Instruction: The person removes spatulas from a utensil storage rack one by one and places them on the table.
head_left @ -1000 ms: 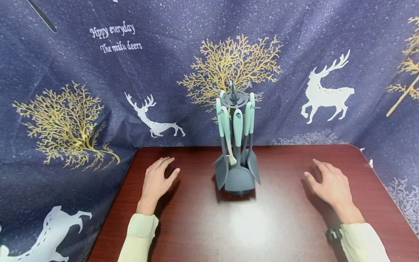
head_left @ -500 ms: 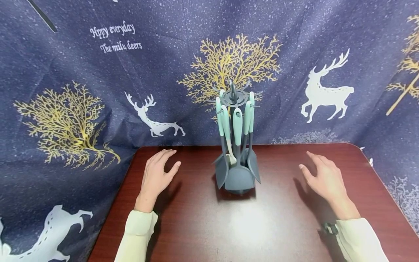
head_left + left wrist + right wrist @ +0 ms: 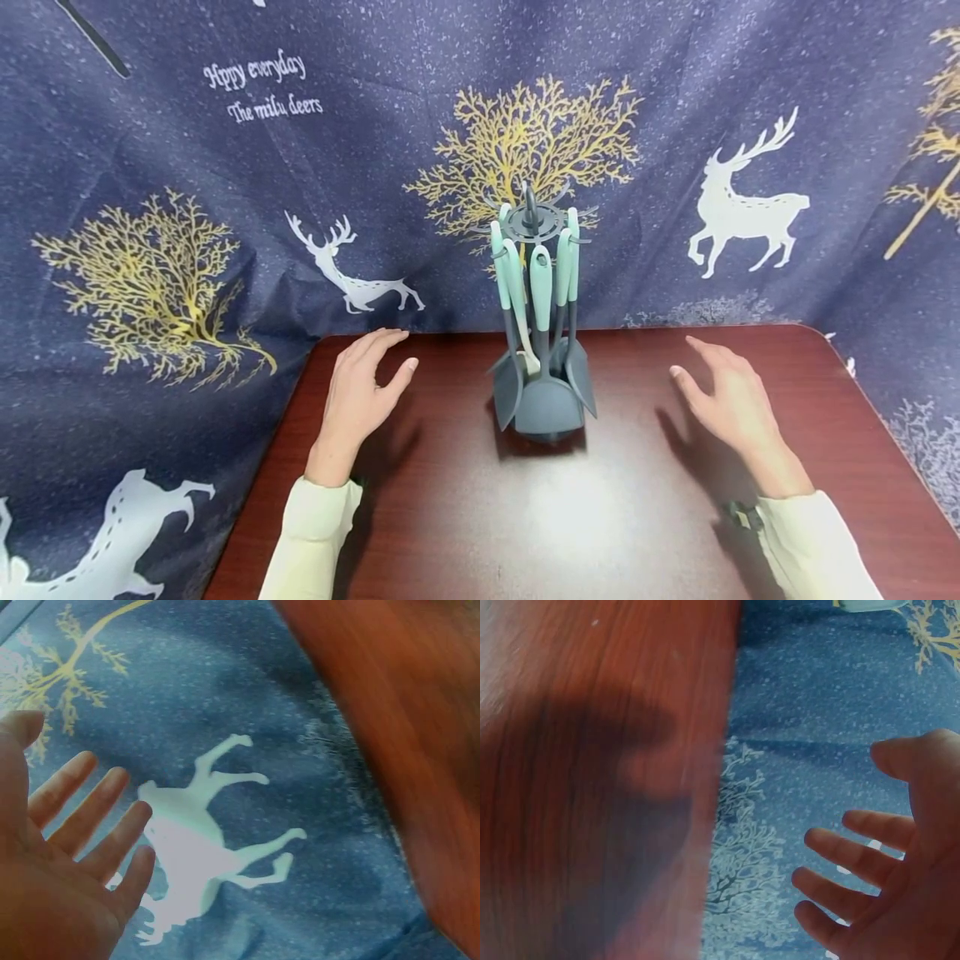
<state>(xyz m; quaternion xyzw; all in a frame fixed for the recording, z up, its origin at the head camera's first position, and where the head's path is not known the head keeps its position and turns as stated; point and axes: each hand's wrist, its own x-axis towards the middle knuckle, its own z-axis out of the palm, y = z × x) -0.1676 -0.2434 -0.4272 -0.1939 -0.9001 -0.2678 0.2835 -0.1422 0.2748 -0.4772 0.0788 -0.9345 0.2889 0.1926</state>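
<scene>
A Grey Utensil Rack (image 3: 532,221) Stood on the Dark Red Table (image 3: 442,500)

The rack was upright at the far middle part of the table. Around it several utensils hung by mint-green handles (image 3: 541,287), with dark grey heads (image 3: 549,406) low near the wood; one pale head (image 3: 532,364) showed among them.

The left hand (image 3: 356,396) was to the left of the rack and the right hand (image 3: 727,404) to the right, both well apart from it. Each hand was spread, with the thumb away from the fingers, and held nothing. Both appeared raised above the table, and their shadows fell on it. The sleeves (image 3: 322,512) were pale.

The table had rounded far corners and a glossy surface, where a white reflection (image 3: 573,508) shone on the near side of the rack. In the right wrist view the wood grain was visible, together with a dark, blurred shadow (image 3: 630,847).

Behind the table and at its sides hung a speckled blue cloth (image 3: 375,167), a little wrinkled. It carried golden trees (image 3: 517,142), white deer (image 3: 750,221) and, at the upper left, white lettering (image 3: 273,87).
</scene>
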